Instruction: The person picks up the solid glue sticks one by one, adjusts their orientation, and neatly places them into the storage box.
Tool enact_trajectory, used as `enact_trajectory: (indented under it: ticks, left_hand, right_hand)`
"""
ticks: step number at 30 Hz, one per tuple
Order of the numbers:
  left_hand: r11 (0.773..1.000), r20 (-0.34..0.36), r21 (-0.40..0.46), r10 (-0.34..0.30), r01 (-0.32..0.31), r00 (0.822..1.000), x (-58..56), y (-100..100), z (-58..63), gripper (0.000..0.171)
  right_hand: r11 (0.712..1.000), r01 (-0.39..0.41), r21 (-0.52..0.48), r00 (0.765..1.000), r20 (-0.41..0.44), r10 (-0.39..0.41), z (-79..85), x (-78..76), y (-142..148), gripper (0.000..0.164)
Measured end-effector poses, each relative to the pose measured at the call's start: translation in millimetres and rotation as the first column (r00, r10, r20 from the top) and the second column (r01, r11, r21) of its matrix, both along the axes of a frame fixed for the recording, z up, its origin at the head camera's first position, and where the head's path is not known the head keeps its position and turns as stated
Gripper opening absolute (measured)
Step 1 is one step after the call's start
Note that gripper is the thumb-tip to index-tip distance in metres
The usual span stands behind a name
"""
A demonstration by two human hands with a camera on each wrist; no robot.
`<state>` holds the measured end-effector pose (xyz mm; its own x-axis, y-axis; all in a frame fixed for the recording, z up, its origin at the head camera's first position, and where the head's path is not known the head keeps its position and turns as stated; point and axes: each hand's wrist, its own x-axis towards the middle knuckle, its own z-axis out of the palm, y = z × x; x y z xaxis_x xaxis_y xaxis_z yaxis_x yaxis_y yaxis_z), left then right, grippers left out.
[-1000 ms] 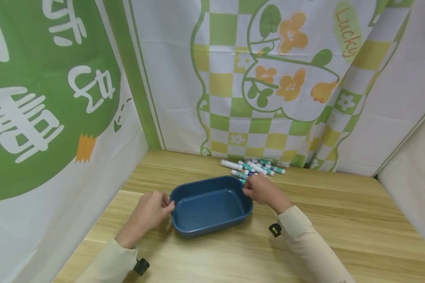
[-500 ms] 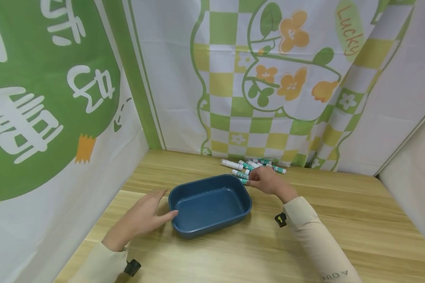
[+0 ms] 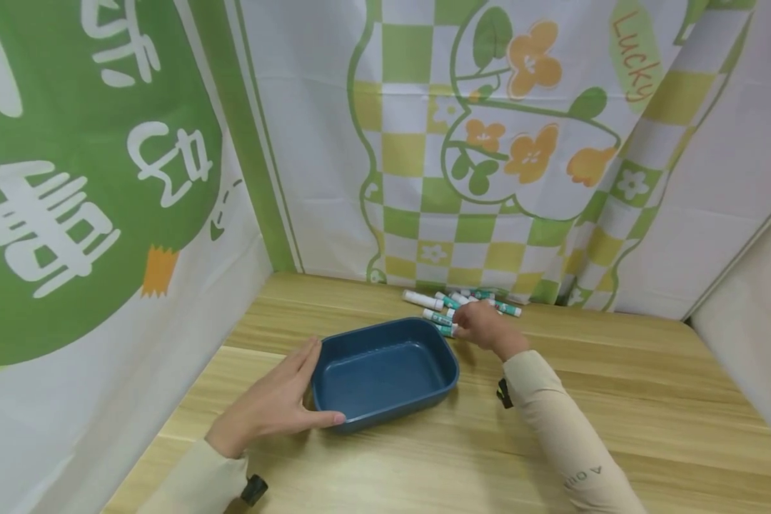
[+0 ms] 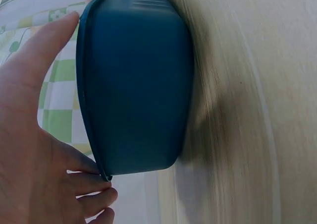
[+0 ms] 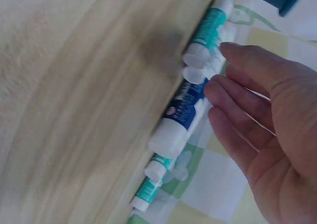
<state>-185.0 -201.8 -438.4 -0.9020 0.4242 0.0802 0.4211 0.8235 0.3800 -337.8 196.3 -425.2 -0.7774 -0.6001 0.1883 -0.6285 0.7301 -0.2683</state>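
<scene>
A dark blue rectangular tub (image 3: pixel 385 378) with rounded corners sits on the wooden table, nothing in it. My left hand (image 3: pixel 279 400) spreads across its left end, thumb on the near rim and straight fingers along the far corner. From the left wrist view, the tub's end wall (image 4: pixel 136 85) shows between thumb and fingers. Beyond the tub's right end, my right hand (image 3: pixel 488 328) reaches over a pile of markers (image 3: pixel 438 318). In the right wrist view, its thumb and loosely bent fingers are apart beside a teal-labelled marker (image 5: pixel 207 33) and a blue-labelled marker (image 5: pixel 181 107).
A white marker (image 3: pixel 422 300) lies at the pile's left side. Behind the pile hangs a checked, flowered curtain (image 3: pixel 462 235) along the table's back edge. A green and white printed sheet (image 3: pixel 231 285) walls off the left side. The wooden table (image 3: pixel 617 385) extends right.
My left hand has gone from pinching the tub's left rim to spreading across that end. My right hand has let go of the tub's far-right corner and moved right to the markers.
</scene>
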Motion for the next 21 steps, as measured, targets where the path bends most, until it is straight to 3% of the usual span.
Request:
enact_trajectory:
  ticks: [4,12,21]
  left_hand:
    - [1.0,0.002,-0.012,-0.002,0.002,1.0,-2.6,1.2,-1.8,0.133]
    - [0.999,-0.024,-0.03,-0.012,0.012,1.0,-4.4,0.2,-5.9,0.136]
    - [0.999,-0.021,-0.033,-0.016,0.015,1.0,-3.5,0.1,-6.6,0.136]
  right_hand:
    - [0.999,0.006,0.033,0.999,-0.04,-0.004,-7.3,-2.1,-4.7,0.004]
    - [0.991,0.096,0.094,0.995,0.019,-0.098,-7.7,1.2,-14.9,0.022]
    - [0.975,0.193,0.114,0.977,0.074,-0.202,-17.3,-0.3,-21.7,0.024]
